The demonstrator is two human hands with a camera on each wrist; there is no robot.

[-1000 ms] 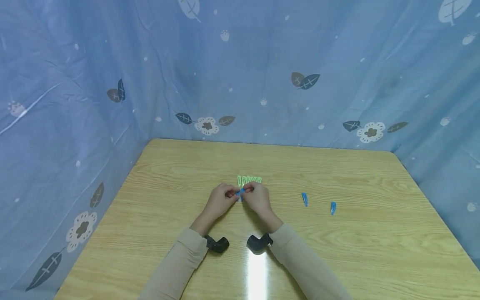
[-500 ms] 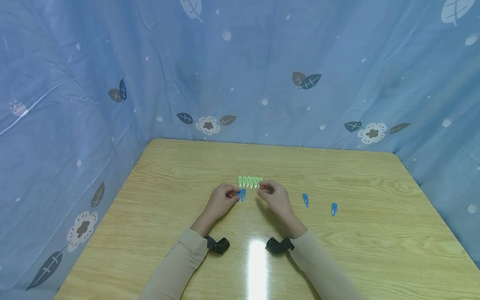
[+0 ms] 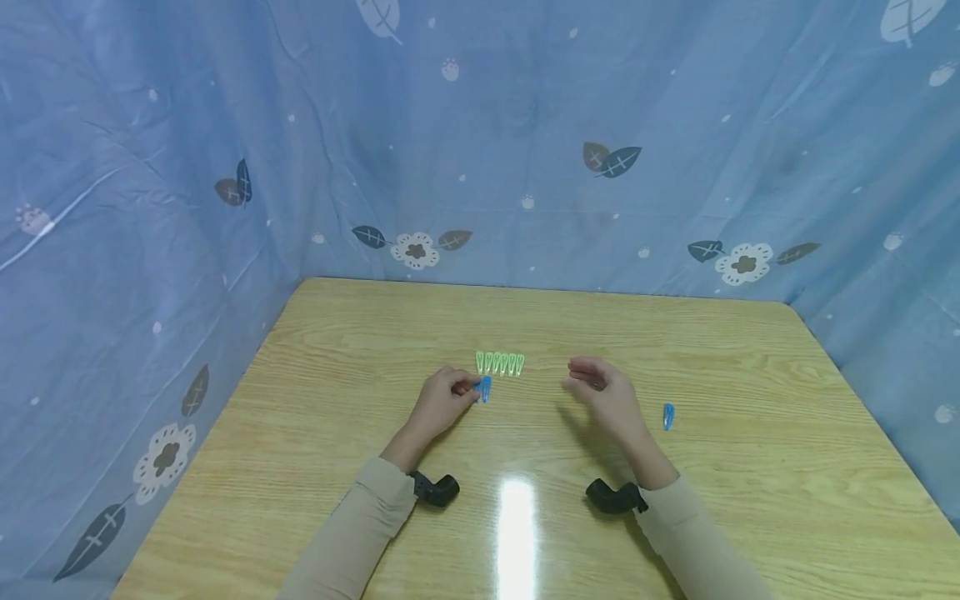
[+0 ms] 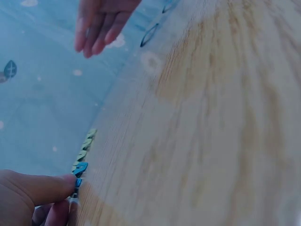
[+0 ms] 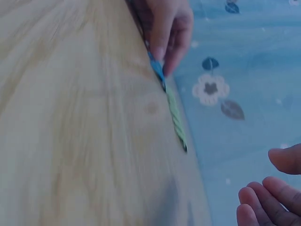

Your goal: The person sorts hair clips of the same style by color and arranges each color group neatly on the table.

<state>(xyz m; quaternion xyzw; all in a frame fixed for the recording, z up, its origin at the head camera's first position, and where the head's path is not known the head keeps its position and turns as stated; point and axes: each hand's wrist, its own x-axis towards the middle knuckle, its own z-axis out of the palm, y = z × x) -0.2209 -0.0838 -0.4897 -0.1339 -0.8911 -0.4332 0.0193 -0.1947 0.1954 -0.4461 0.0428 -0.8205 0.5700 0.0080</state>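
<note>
My left hand (image 3: 442, 400) stays at the middle of the table, thumb and forefinger pinching a blue snap hair clip (image 4: 78, 181) that its fingertips partly cover. Just right of it lies a second blue hair clip (image 3: 487, 389). Behind these is a row of several light green hair clips (image 3: 500, 363), lying side by side. My right hand (image 3: 609, 400) is in the air to the right of the row, fingers relaxed and thumb apart, holding nothing; its open palm side appears in the left wrist view. Another blue hair clip (image 3: 668, 417) lies right of this hand.
The wooden table (image 3: 360, 333) has rounded far corners. A blue patterned curtain (image 3: 480, 125) hangs behind it and along both sides. Each wrist wears a black camera mount (image 3: 435, 490). Light glares off the table's front middle.
My right hand has left the blue clips beside the left hand and moved right, now covering the spot where a blue clip lay. The left hand has kept its place.
</note>
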